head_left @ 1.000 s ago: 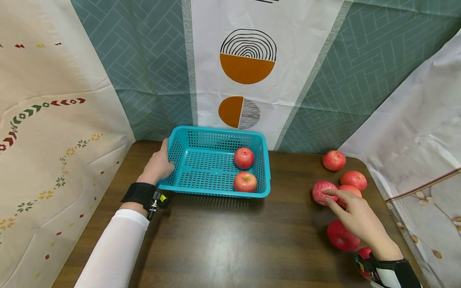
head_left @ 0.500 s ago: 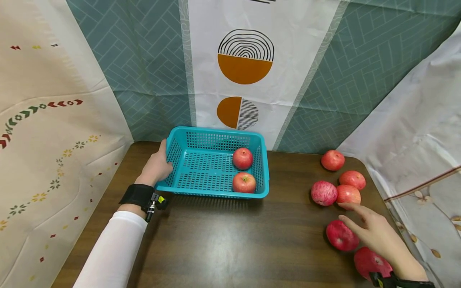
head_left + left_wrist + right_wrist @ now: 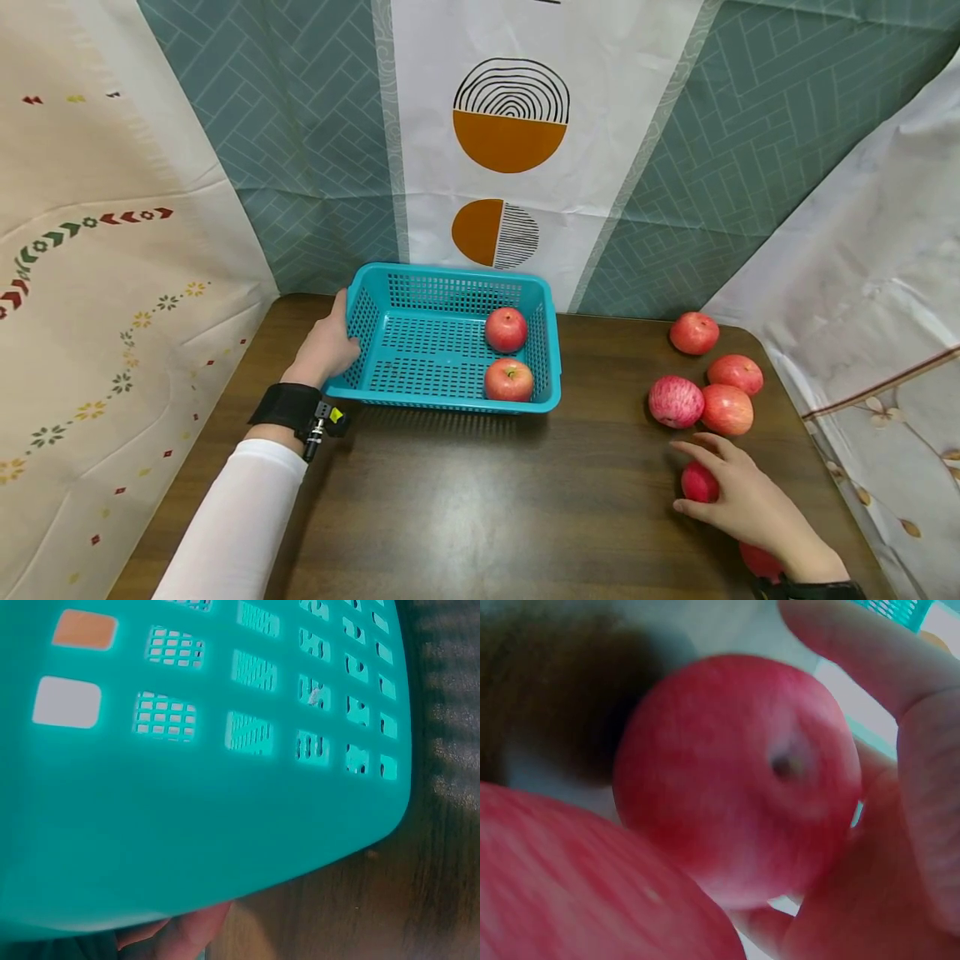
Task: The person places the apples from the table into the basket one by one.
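My left hand (image 3: 328, 342) grips the left rim of a turquoise plastic basket (image 3: 442, 407), thumb over the edge. The left wrist view is mostly filled by the basket's perforated wall (image 3: 187, 817), with fingertips (image 3: 196, 924) under its lower edge. Two red apples, one behind (image 3: 506, 330) and one in front (image 3: 509, 381), sit at the basket's right end. On the right, my right hand (image 3: 750, 500) reaches over a dark red apple (image 3: 699, 482), fingers and thumb spread around it. In the right wrist view the thumb stands apart from that apple (image 3: 735, 780).
Beyond the right hand several apples lie together, among them a streaked one (image 3: 676, 402) and a paler one (image 3: 727, 409); another (image 3: 694, 333) is near the back edge. One more apple (image 3: 761, 560) is partly under the right wrist. Patterned cloths hang around the brown wooden table (image 3: 465, 500).
My right hand drew back from the streaked apple toward the front, then moved left and over the dark red apple. The left hand and basket stay in place.
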{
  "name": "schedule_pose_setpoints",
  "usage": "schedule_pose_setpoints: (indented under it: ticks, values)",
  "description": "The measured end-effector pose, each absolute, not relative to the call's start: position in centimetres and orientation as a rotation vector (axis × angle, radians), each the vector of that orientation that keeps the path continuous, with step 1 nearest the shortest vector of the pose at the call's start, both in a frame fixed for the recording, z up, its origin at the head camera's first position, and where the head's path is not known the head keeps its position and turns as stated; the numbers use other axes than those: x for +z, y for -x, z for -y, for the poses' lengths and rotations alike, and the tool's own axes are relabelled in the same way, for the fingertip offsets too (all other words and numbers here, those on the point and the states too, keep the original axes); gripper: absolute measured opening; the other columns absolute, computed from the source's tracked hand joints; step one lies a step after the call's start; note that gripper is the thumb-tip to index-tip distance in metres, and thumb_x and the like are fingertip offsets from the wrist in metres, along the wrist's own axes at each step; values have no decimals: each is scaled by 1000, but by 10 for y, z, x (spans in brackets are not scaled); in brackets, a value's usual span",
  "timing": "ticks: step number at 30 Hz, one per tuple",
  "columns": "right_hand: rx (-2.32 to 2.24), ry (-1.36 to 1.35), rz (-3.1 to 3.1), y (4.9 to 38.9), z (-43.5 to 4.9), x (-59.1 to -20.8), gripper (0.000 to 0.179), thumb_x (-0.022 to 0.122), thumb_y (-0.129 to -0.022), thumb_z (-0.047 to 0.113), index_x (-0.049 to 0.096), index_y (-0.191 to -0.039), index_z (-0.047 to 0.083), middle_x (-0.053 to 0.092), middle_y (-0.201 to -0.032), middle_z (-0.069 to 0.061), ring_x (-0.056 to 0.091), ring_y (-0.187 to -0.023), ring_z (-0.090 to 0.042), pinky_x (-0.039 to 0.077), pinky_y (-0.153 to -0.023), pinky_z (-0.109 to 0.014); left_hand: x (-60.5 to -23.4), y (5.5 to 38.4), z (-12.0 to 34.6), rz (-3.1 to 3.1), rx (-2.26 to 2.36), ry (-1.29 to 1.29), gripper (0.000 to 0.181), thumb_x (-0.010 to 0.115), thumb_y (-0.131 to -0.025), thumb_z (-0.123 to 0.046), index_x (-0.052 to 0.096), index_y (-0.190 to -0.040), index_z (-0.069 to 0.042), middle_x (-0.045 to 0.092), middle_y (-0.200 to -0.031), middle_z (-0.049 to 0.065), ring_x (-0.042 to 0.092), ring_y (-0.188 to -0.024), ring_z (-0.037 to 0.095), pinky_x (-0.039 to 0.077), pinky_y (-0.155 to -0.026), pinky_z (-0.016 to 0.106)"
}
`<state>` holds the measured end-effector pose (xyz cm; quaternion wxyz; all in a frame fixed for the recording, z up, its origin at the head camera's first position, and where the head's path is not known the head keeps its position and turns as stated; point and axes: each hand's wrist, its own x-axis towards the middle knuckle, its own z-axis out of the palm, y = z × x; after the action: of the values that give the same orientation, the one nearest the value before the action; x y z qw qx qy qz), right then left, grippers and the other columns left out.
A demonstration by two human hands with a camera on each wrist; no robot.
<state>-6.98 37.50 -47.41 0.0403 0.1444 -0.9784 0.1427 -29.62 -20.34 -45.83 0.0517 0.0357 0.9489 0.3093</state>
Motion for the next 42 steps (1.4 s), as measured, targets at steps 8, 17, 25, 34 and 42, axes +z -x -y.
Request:
schedule_pose_setpoints:
  ticks: [8,17,25,34,42]
  values:
    - [297,-377,3065,71,-376,-483,81,95,-51,33,65,-125,17,52,-121,-17,52,-105,-43,53,-72,-59,-459,296,204,-2888,952,-114,91,51,-97,-6,-16,-158,-15,56,-121,33,63,-79,36,54,-61,47]
    - [336,-304,3061,76,-377,-483,77,96,-42,28,57,-106,13,50,-105,-14,55,-91,-36,52,-69,-52,-461,298,204,-2894,930,-102,92,51,-96,-6,-16,-158,-15,59,-116,32,62,-73,33,51,-55,41]
    - [372,-357,2926,79,-374,-484,71,96,-48,31,57,-101,7,57,-96,-8,57,-87,-27,52,-71,-48,-459,298,205,-2890,945,-110,89,51,-97,-6,-13,-159,-12,58,-117,32,64,-76,35,55,-59,45]
    - [387,-417,2853,79,-373,-490,56,90,-63,26,65,-111,13,55,-110,-10,56,-94,-35,50,-75,-55,-457,296,204,-2890,941,-103,91,51,-96,-5,-15,-158,-15,58,-117,33,63,-75,34,52,-56,42]
    - [341,-311,2884,83,-375,-494,63,93,-50,23,63,-105,14,55,-103,-15,57,-87,-39,52,-70,-58,-459,297,205,-2892,945,-106,90,50,-96,-5,-14,-159,-16,57,-119,32,63,-78,35,53,-57,42]
